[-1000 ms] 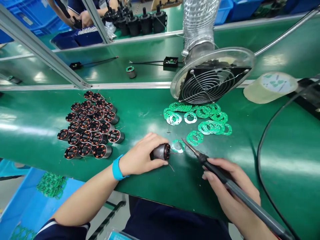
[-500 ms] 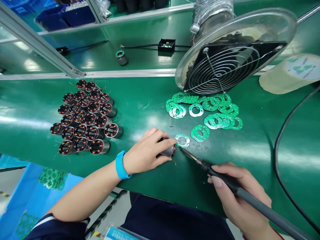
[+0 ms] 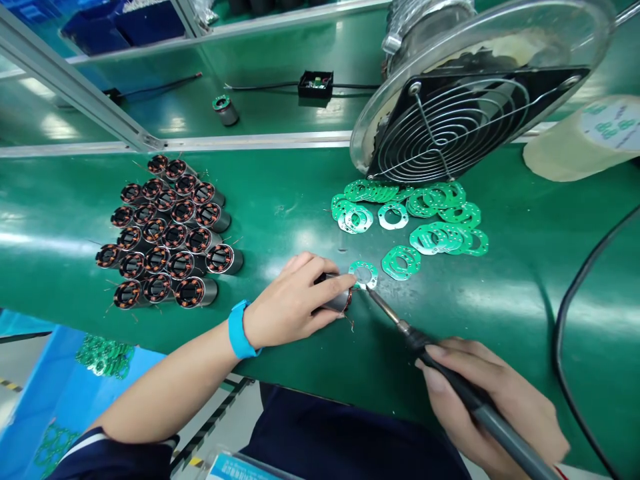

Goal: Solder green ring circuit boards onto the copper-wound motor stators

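Note:
My left hand (image 3: 300, 300), with a blue band at the wrist, is wrapped round a motor stator (image 3: 339, 298) lying on its side, its copper end facing right and thin wires sticking out. The tip of the index finger reaches the edge of a ring-shaped green circuit board (image 3: 364, 283) flat on the bench. In my right hand (image 3: 487, 393) is a soldering iron (image 3: 425, 347), held like a pen. Its tip is at the lower edge of that board, just right of the stator; whether it touches cannot be made out.
Several stators (image 3: 175, 237) stand grouped at the left. Loose ring boards (image 3: 440, 237) lie in overlapping piles below a round fume extractor (image 3: 440, 133). A tape roll (image 3: 575, 147) sits at the right, near a black cable (image 3: 560, 333). A blue bin (image 3: 60, 393) holds more boards.
The soldering iron's tip has shifted slightly right and up, from beside the stator's end onto the board's lower edge. My left hand keeps its hold; the view has moved a little.

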A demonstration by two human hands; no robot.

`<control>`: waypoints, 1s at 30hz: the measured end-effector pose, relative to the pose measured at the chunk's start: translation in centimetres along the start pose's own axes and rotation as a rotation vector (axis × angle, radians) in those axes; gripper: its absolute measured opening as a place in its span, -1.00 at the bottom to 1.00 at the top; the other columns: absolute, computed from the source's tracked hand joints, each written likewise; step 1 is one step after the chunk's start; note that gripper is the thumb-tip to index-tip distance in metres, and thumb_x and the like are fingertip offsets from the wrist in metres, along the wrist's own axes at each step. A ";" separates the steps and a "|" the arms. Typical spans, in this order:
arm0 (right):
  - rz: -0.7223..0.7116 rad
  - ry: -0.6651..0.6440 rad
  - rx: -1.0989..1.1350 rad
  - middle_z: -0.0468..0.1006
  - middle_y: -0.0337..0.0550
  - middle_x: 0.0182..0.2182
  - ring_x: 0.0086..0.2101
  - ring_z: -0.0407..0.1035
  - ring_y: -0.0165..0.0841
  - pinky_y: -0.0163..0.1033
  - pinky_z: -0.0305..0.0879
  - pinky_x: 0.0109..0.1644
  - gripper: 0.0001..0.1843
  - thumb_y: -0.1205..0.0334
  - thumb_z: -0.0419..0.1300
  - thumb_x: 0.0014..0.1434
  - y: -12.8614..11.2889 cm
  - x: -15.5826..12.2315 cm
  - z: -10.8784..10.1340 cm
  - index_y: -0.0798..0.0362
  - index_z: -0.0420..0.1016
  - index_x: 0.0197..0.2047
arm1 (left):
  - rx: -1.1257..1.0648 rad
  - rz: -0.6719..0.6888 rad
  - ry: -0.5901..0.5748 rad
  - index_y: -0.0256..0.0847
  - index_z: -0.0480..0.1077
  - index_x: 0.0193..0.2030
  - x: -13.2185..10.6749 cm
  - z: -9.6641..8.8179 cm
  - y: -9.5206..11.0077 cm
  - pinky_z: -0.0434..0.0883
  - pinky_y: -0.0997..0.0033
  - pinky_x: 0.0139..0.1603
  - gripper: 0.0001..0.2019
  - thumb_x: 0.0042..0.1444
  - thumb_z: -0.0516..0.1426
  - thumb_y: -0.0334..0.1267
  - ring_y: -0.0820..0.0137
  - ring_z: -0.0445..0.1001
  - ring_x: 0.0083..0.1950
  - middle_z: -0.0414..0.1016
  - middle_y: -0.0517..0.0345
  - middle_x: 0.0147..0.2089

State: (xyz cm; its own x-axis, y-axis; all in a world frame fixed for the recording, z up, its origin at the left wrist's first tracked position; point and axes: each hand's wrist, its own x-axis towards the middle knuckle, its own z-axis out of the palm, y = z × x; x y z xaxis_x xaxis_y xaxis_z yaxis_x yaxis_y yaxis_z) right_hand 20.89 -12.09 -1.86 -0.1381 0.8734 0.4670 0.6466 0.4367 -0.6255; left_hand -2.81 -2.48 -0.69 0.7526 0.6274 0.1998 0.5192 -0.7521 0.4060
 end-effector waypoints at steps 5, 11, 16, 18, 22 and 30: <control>0.143 0.098 0.062 0.57 -0.20 -0.44 -0.51 0.50 -0.38 -0.28 0.48 -0.42 -0.88 0.33 0.20 0.19 0.1 -0.2 0.3 -0.01 0.45 -0.18 | 0.015 -0.002 0.004 -0.23 0.34 0.11 0.0 0.0 0.0 0.31 0.24 -0.06 -0.70 0.30 0.06 -0.20 0.28 0.35 -0.10 0.43 -0.05 -0.07; 0.181 0.066 0.064 0.59 -0.23 -0.47 -0.57 0.48 -0.40 -0.30 0.48 -0.44 -0.91 0.28 0.21 0.19 0.3 0.0 0.5 -0.01 0.48 -0.20 | 0.013 0.019 0.020 -0.25 0.33 0.12 0.0 0.2 -0.2 0.32 0.25 -0.07 -0.69 0.28 0.10 -0.22 0.27 0.34 -0.11 0.42 -0.05 -0.06; 0.075 0.061 -0.001 0.59 -0.25 -0.47 -0.49 0.53 -0.38 -0.33 0.49 -0.37 -0.91 0.31 0.21 0.17 0.4 -0.1 0.5 -0.01 0.48 -0.22 | 0.009 0.030 0.044 -0.29 0.30 0.14 0.2 0.2 -0.2 0.33 0.24 -0.06 -0.66 0.26 0.12 -0.23 0.27 0.35 -0.10 0.42 -0.07 -0.07; 0.067 0.050 -0.042 0.60 -0.25 -0.47 -0.48 0.53 -0.39 -0.34 0.49 -0.36 -0.91 0.33 0.21 0.17 0.1 -0.1 0.3 -0.01 0.47 -0.22 | 0.008 0.031 0.052 -0.30 0.30 0.14 0.3 0.2 -0.2 0.33 0.24 -0.06 -0.66 0.27 0.12 -0.23 0.28 0.35 -0.11 0.42 -0.07 -0.08; 0.175 0.022 -0.090 0.60 -0.25 -0.47 -0.51 0.52 -0.40 -0.34 0.47 -0.40 -0.95 0.30 0.19 0.21 -0.4 0.2 0.2 -0.01 0.45 -0.23 | 0.002 0.021 0.060 -0.31 0.31 0.13 0.3 0.2 -0.2 0.33 0.24 -0.07 -0.64 0.26 0.13 -0.21 0.28 0.35 -0.12 0.42 -0.07 -0.08; 0.091 0.047 -0.016 0.58 -0.26 -0.46 -0.48 0.52 -0.43 -0.36 0.46 -0.36 -0.89 0.39 0.20 0.18 -0.3 0.1 0.5 0.02 0.43 -0.21 | -0.002 0.023 0.057 -0.32 0.33 0.10 0.4 0.3 -0.1 0.32 0.25 -0.05 -0.65 0.22 0.17 -0.22 0.27 0.36 -0.10 0.43 -0.07 -0.07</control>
State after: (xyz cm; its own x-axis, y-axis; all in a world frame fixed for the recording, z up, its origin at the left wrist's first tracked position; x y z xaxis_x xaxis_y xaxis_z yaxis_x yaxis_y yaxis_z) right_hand 20.31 -11.98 -1.96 -0.0430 0.8982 0.4374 0.6667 0.3519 -0.6571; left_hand -2.46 -2.22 -0.88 0.7402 0.6202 0.2598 0.5008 -0.7663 0.4025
